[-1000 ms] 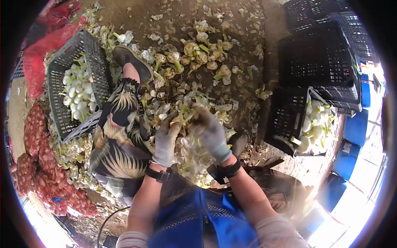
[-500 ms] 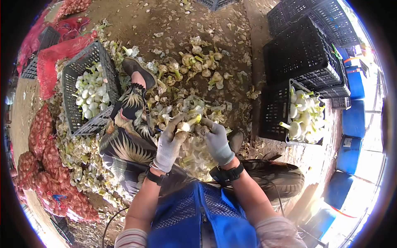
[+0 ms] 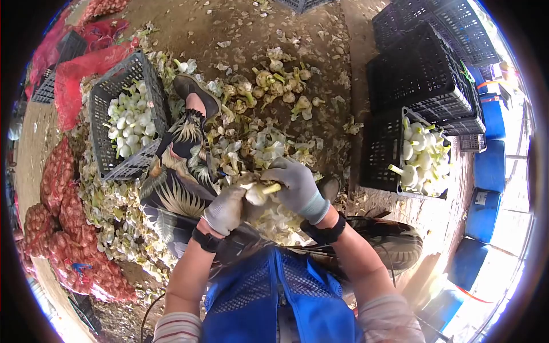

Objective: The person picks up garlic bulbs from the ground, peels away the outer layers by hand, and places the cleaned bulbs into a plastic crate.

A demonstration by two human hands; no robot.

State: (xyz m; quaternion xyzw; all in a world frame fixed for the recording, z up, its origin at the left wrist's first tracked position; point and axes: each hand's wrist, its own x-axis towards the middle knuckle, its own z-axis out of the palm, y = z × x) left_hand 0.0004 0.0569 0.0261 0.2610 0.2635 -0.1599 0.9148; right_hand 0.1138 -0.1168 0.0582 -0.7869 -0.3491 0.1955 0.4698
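Note:
A white garlic bulb (image 3: 256, 195) with a short pale green stem (image 3: 271, 189) sits between my gloved hands, above my lap. My left hand (image 3: 225, 210) is closed on the bulb from the left side. From the upper right, my right hand (image 3: 294, 184) bends its fingers over the bulb and pinches at its top; the fingertips are partly hidden. Beneath the hands lie loose garlic skins (image 3: 277, 220). Past them on the ground is a cluster of unpeeled, dirt-brown garlic bulbs (image 3: 274, 87).
On the left stands a grey crate (image 3: 157, 94) of peeled white garlic, beside red mesh sacks (image 3: 68, 246). At right, another crate (image 3: 398, 163) holds cleaned bulbs (image 3: 423, 154), near stacked black crates (image 3: 409, 74) and blue barrels (image 3: 483, 214). Skins litter the ground.
My right hand has moved left and up against the bulb, where it was apart before. The bulb has come slightly lower, and my left hand has turned over it.

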